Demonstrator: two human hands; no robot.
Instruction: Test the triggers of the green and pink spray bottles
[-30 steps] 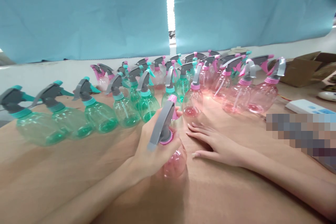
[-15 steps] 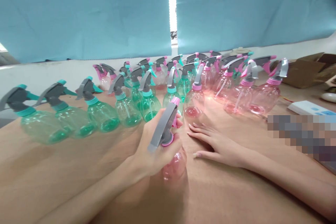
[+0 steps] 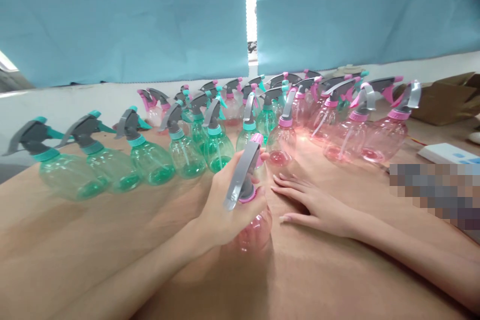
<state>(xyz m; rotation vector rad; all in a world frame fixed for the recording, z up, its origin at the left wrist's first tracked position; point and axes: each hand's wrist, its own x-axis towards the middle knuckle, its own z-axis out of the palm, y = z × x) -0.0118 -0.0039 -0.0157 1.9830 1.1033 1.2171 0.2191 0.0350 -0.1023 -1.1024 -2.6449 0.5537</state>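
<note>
My left hand [image 3: 225, 205] is wrapped round the neck of a pink spray bottle [image 3: 255, 230] with a grey trigger head and a pink nozzle. The bottle stands near the middle of the wooden table [image 3: 187, 280], and my fingers hide part of its trigger. Flat on the tabletop to the right lies my right hand [image 3: 315, 205], fingers spread, holding nothing. Just beyond its fingertips is another pink spray bottle [image 3: 282, 145]. A green spray bottle [image 3: 219, 152] stands beyond my left hand.
Several green spray bottles [image 3: 152, 162] line the left side. More pink ones [image 3: 384, 137] stand at the right, with mixed colours behind. A cardboard box [image 3: 446, 97] and a white-and-blue item [image 3: 446, 154] are at far right. A blue curtain [image 3: 131, 20] hangs at the back.
The whole view has shifted slightly, so everything appears a little further right. My left hand keeps its hold on the pink spray bottle, and my right hand stays flat.
</note>
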